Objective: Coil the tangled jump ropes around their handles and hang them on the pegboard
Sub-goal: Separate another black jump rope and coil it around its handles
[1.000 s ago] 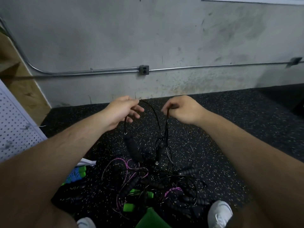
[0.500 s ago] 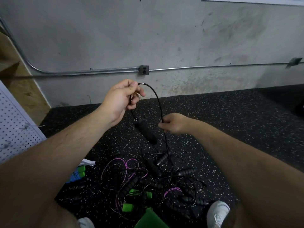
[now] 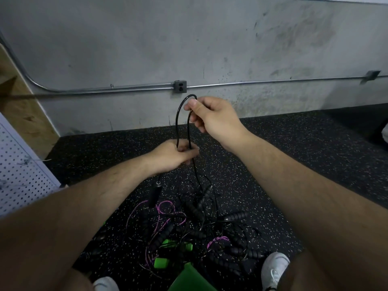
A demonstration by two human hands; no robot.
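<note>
My right hand (image 3: 212,118) pinches the top of a loop of thin black jump rope (image 3: 178,120), raised in front of the wall. Lower down, my left hand (image 3: 175,154) grips the same rope where both strands pass through its fingers. One black foam handle (image 3: 155,194) dangles below my left hand. The rest of the rope runs down into a tangled pile of jump ropes (image 3: 201,229) on the floor, with black ribbed handles, pink cords and green handles. The white pegboard (image 3: 19,175) leans at the left edge.
Black speckled rubber flooring (image 3: 294,160) meets a grey concrete wall with a metal conduit and outlet box (image 3: 180,86). A wooden panel (image 3: 23,114) stands at the left. My white shoes (image 3: 273,267) flank the pile, and a green object (image 3: 189,278) lies between them.
My right hand rose from low to high with the rope's loop, while my left hand dropped from the top to grip the strands lower. The black handle swung down and left.
</note>
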